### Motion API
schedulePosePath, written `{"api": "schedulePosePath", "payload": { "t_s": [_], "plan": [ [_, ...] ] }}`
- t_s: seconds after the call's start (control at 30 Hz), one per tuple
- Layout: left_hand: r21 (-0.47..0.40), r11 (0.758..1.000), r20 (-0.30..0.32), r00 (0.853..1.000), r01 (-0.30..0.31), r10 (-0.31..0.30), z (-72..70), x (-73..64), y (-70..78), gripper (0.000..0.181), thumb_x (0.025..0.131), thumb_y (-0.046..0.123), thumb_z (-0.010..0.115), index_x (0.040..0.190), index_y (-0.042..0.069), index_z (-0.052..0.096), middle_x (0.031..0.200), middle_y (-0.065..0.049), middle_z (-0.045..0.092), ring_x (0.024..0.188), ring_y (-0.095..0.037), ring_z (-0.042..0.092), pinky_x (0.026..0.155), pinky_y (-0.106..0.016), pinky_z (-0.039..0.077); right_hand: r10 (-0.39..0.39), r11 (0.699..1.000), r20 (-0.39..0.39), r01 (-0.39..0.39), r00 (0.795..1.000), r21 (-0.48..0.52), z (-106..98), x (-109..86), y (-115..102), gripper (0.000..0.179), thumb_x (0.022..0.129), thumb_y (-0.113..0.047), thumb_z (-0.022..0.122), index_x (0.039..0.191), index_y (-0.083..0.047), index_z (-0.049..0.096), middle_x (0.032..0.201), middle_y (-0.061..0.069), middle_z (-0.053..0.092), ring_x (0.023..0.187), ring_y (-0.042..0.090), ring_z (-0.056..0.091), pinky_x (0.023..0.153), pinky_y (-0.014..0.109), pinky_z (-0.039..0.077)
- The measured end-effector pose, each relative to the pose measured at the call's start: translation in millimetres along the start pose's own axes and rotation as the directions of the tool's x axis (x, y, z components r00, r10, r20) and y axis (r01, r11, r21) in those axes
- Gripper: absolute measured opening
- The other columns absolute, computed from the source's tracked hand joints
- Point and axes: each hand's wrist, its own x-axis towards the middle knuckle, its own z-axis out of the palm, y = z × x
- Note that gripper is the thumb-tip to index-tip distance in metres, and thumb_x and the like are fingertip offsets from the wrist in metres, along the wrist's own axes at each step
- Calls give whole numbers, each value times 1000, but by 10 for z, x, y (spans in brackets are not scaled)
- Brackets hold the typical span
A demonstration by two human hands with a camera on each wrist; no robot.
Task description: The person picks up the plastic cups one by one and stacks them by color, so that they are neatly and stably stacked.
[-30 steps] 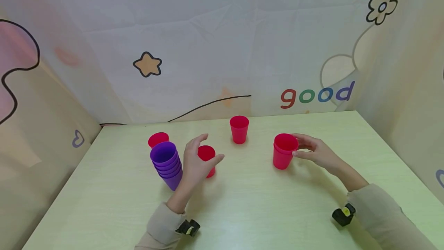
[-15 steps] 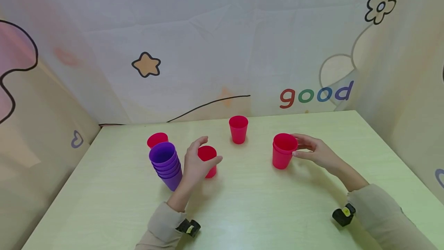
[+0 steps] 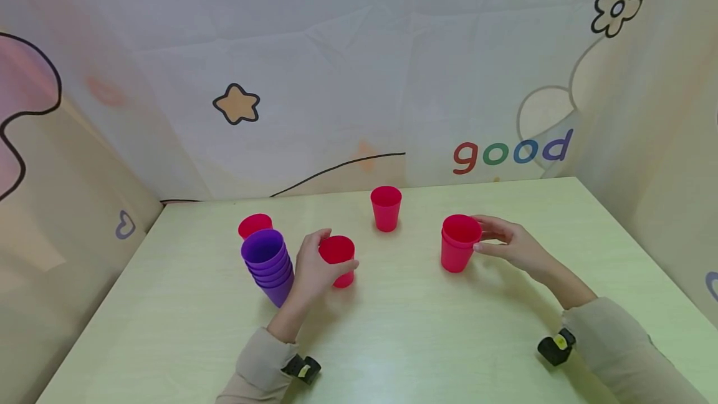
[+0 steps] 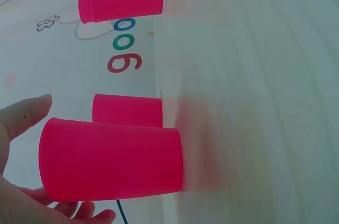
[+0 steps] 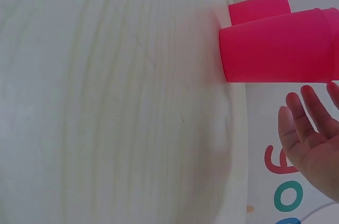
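Observation:
In the head view, my left hand (image 3: 314,270) is spread around a red cup (image 4: 111,160) standing upright on the table. The left wrist view shows the thumb apart from this cup, with the fingers along its other side. Close on the left leans a stack of several purple cups (image 3: 269,267). On the right, two nested red cups (image 3: 457,245) stand upright. My right hand (image 3: 513,245) is beside their rim, thumb and fingers extended. In the right wrist view most fingers are clear of the stack; contact at the rim cannot be made out.
Another red cup (image 3: 386,209) stands farther back near the middle. One more red cup (image 3: 255,225) is partly hidden behind the purple stack. A pale wooden table (image 3: 415,341) meets a printed cloth backdrop (image 3: 314,92) at the rear.
The left thumb and fingers have drawn nearer to each other around the red cup, which has shifted slightly right. The right hand and the nested red cups look unmoved.

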Motion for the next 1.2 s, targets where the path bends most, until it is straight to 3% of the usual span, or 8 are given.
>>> {"api": "schedulePosePath", "payload": {
  "t_s": [0.47,0.73,0.97,1.2],
  "plan": [
    [60,998,3,1000,-8,8,-14,18,-20,69,68,12,78,127,3,43,121,-14,46,112,-29,41,87,-45,44,-22,1000,-40,23,999,4,10,0,-8,60,85,-19,64,135,-1,37,131,19,44,112,32,46,81,27,47],
    [0,1000,17,1000,3,-3,-8,13,25,74,66,13,80,129,5,43,124,-12,47,114,-28,42,88,-45,44,-25,999,-64,27,998,22,28,0,-42,54,88,-17,60,134,0,38,129,22,45,112,33,45,80,27,48],
    [-18,999,40,999,-30,31,-8,6,113,71,66,14,81,127,5,46,124,-11,48,114,-28,44,86,-44,45,-22,999,-68,24,997,22,28,2,-24,54,87,-18,61,134,-1,39,127,21,46,110,30,46,81,31,48],
    [-112,992,48,996,-65,71,18,4,205,74,65,20,82,129,10,47,123,-5,49,111,-24,45,82,-39,48,-7,999,-63,10,998,33,24,-5,-30,56,87,-19,61,134,-1,38,128,21,45,112,33,45,83,37,48]
  ]
}}
